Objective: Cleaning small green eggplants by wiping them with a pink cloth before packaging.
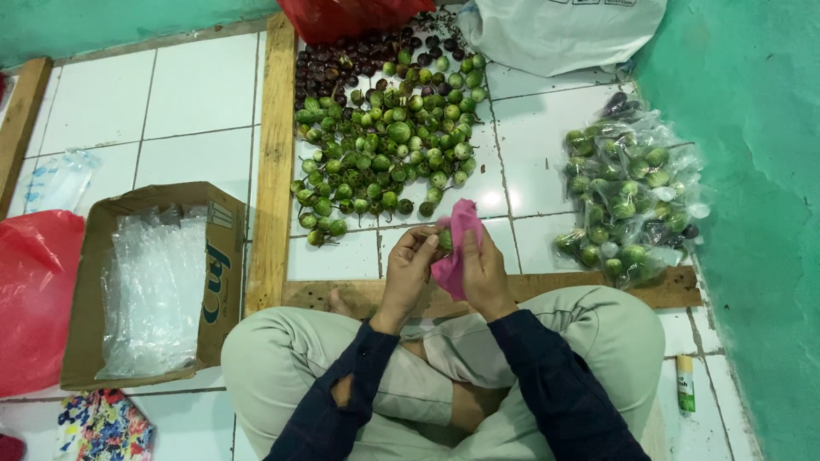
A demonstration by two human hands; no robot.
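Pink cloth (454,248) half-hides, seemingly, a green fruit (444,238).

Both hands on green fruit (445,239), pink cloth (455,248)

A heap of small round fruits (384,145) lies on the floor (102,102), far of the seated person's hands. Right of it sit filled bags (632,201); left, past a wooden plank (273,162), stands a cardboard box (154,282) holding plastic bags (154,290).
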